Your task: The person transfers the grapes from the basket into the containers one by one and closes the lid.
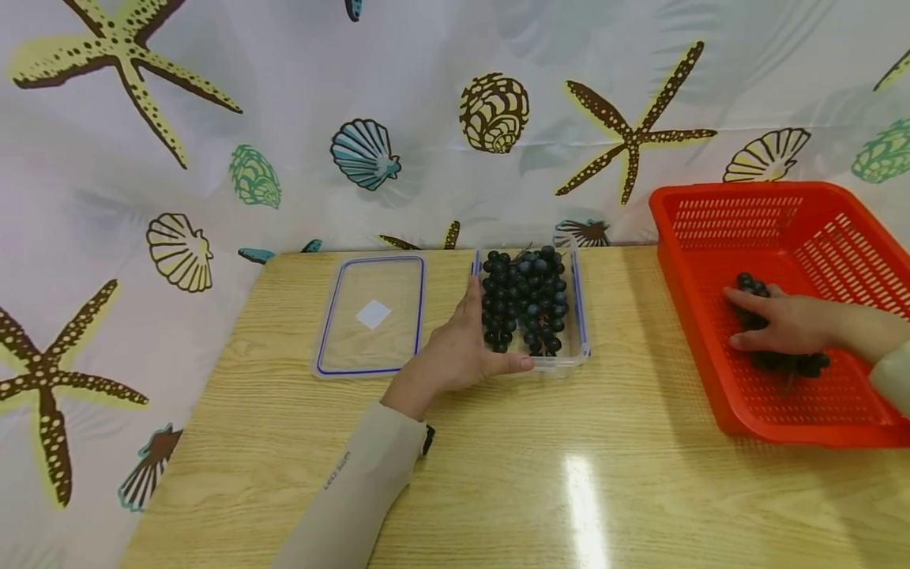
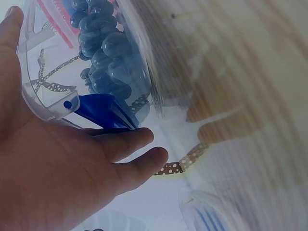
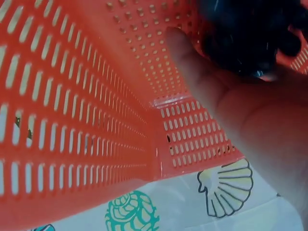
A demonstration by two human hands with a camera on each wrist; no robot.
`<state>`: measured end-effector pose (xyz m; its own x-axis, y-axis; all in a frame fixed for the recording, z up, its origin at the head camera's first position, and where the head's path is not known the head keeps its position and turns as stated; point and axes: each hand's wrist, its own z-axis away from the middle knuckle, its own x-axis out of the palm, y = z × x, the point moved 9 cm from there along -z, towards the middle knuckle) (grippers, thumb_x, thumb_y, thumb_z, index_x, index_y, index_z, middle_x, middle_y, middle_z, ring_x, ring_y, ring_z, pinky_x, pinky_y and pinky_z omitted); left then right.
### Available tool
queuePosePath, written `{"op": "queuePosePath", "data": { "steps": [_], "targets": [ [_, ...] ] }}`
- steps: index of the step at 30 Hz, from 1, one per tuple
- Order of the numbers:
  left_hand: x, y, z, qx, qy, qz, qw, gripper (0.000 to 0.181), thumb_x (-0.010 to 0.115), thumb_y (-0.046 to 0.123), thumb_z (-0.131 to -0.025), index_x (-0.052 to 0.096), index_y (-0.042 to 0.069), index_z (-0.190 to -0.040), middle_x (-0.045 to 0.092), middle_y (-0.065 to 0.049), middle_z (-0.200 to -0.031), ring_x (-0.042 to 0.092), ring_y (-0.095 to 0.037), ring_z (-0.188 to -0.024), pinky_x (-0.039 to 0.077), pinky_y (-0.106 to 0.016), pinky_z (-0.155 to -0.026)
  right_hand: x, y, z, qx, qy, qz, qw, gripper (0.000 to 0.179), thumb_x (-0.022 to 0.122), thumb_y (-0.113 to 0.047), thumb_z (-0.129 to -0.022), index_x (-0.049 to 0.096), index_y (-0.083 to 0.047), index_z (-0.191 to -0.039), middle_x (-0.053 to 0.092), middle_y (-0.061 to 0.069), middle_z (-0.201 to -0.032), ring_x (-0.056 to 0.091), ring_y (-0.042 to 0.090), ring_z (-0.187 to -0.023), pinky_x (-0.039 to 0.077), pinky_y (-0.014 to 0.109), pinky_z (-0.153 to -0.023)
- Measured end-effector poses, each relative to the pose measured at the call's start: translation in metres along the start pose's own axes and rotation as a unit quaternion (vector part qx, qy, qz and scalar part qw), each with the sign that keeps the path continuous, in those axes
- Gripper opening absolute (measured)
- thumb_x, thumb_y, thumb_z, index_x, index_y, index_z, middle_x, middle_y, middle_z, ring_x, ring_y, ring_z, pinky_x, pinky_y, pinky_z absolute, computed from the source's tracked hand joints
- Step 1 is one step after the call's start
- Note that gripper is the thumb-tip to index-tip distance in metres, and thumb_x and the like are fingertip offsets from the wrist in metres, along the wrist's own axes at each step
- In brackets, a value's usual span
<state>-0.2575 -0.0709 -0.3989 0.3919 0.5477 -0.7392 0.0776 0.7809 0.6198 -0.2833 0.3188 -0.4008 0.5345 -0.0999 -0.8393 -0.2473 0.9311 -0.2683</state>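
Note:
A clear plastic container (image 1: 583, 316) with dark grapes (image 1: 529, 292) inside stands near the back of the table. My left hand (image 1: 455, 348) steadies its front left corner: fairly straight fingers (image 2: 130, 144) lie along the left wall, the thumb across the front rim. A blue clip (image 2: 106, 111) on the container's side touches those fingers. Inside the red basket at the right, my right hand (image 1: 789, 324) holds a bunch of dark grapes (image 1: 752, 286) from above. Its thumb (image 3: 192, 65) stretches out beside the bunch; the other fingers are largely hidden by grapes in the right wrist view.
A clear lid (image 1: 370, 348) with a blue seal and a white label lies left of the container. High slotted walls surround the red basket (image 1: 686, 316). A white curtain (image 1: 426, 63) printed with shells and starfish hangs behind the wooden table (image 1: 483, 474).

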Motion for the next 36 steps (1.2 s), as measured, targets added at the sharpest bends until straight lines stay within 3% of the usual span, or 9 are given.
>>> {"op": "queuePosePath", "data": {
  "steps": [3, 6, 12, 16, 19, 23, 27, 33, 36],
  "targets": [
    [0.000, 0.000, 0.000, 0.002, 0.000, 0.003, 1.0000, 0.141, 0.075, 0.073, -0.074, -0.026, 0.021, -0.157, -0.006, -0.009, -0.167, 0.031, -0.040, -0.145, 0.037, -0.052, -0.109, -0.004, -0.006, -0.003, -0.015, 0.019, -0.004, 0.9997, 0.080, 0.069, -0.033, -0.097, 0.026, 0.004, -0.153, 0.024, 0.051, -0.142, 0.060, 0.050, -0.099, 0.048, 0.061, -0.084],
    [0.001, -0.001, -0.001, 0.003, 0.000, 0.001, 1.0000, 0.141, 0.075, 0.073, -0.074, -0.026, 0.021, -0.157, -0.006, -0.009, -0.167, 0.030, -0.041, -0.145, 0.037, -0.052, -0.110, -0.006, -0.011, -0.005, -0.029, 0.031, -0.001, 0.9991, 0.066, 0.069, -0.018, -0.095, 0.036, 0.002, -0.147, 0.035, 0.046, -0.134, 0.062, 0.037, -0.085, 0.051, 0.055, -0.077],
    [0.002, 0.000, -0.002, 0.002, -0.003, 0.001, 1.0000, 0.141, 0.075, 0.073, -0.075, -0.027, 0.022, -0.157, -0.006, -0.009, -0.167, 0.032, -0.042, -0.144, 0.037, -0.053, -0.109, -0.002, -0.009, -0.007, -0.009, 0.011, 0.029, 0.9995, 0.067, 0.068, -0.018, -0.094, 0.037, 0.005, -0.149, 0.038, 0.052, -0.132, 0.054, 0.058, -0.109, 0.048, 0.062, -0.084],
    [0.001, 0.000, -0.001, -0.004, -0.005, 0.003, 1.0000, 0.140, 0.075, 0.072, -0.075, -0.028, 0.023, -0.156, -0.006, -0.008, -0.167, 0.034, -0.042, -0.143, 0.037, -0.053, -0.109, -0.001, -0.009, -0.008, -0.009, -0.004, 0.044, 0.9990, 0.074, 0.069, -0.019, -0.094, 0.027, 0.008, -0.149, 0.058, 0.040, -0.111, 0.063, 0.039, -0.087, 0.052, 0.053, -0.076],
    [0.001, 0.000, -0.001, -0.004, -0.003, 0.004, 1.0000, 0.140, 0.076, 0.071, -0.075, -0.027, 0.023, -0.157, -0.005, -0.008, -0.167, 0.038, -0.041, -0.141, 0.039, -0.052, -0.108, -0.003, -0.010, -0.009, -0.018, -0.001, 0.039, 0.9991, 0.069, 0.070, -0.013, -0.091, 0.031, 0.007, -0.144, 0.057, 0.035, -0.107, 0.060, 0.029, -0.073, 0.051, 0.049, -0.070],
    [0.001, 0.000, 0.000, -0.005, -0.002, 0.003, 1.0000, 0.140, 0.076, 0.071, -0.075, -0.027, 0.023, -0.157, -0.005, -0.008, -0.167, 0.041, -0.041, -0.139, 0.041, -0.052, -0.106, -0.005, -0.011, -0.010, -0.019, 0.002, 0.026, 0.9995, 0.063, 0.069, -0.007, -0.086, 0.037, 0.005, -0.139, 0.052, 0.036, -0.112, 0.058, 0.031, -0.074, 0.050, 0.049, -0.070],
    [0.001, -0.001, 0.001, -0.010, -0.002, 0.002, 0.9999, 0.140, 0.076, 0.072, -0.075, -0.026, 0.023, -0.157, -0.005, -0.008, -0.167, 0.040, -0.042, -0.139, 0.041, -0.053, -0.105, -0.004, -0.011, -0.012, -0.011, -0.008, 0.041, 0.9991, 0.067, 0.067, -0.006, -0.088, 0.032, 0.008, -0.143, 0.062, 0.021, -0.092, 0.057, 0.028, -0.071, 0.051, 0.045, -0.067],
    [0.000, -0.001, 0.002, -0.011, 0.003, 0.003, 0.9999, 0.141, 0.077, 0.071, -0.074, -0.025, 0.021, -0.158, -0.004, -0.008, -0.167, 0.037, -0.041, -0.141, 0.039, -0.053, -0.107, -0.008, -0.017, -0.014, -0.024, 0.016, 0.056, 0.9980, 0.061, 0.067, 0.002, -0.083, 0.040, 0.009, -0.137, 0.055, 0.039, -0.113, 0.060, 0.035, -0.082, 0.050, 0.049, -0.072],
    [0.000, -0.001, 0.002, -0.008, 0.003, 0.004, 1.0000, 0.141, 0.077, 0.071, -0.075, -0.025, 0.021, -0.158, -0.004, -0.008, -0.167, 0.037, -0.041, -0.141, 0.039, -0.052, -0.108, -0.004, -0.015, -0.013, -0.015, -0.007, 0.032, 0.9994, 0.052, 0.062, 0.004, -0.087, 0.034, 0.010, -0.131, 0.059, 0.033, -0.099, 0.059, 0.032, -0.074, 0.048, 0.045, -0.067]
  ]
}}
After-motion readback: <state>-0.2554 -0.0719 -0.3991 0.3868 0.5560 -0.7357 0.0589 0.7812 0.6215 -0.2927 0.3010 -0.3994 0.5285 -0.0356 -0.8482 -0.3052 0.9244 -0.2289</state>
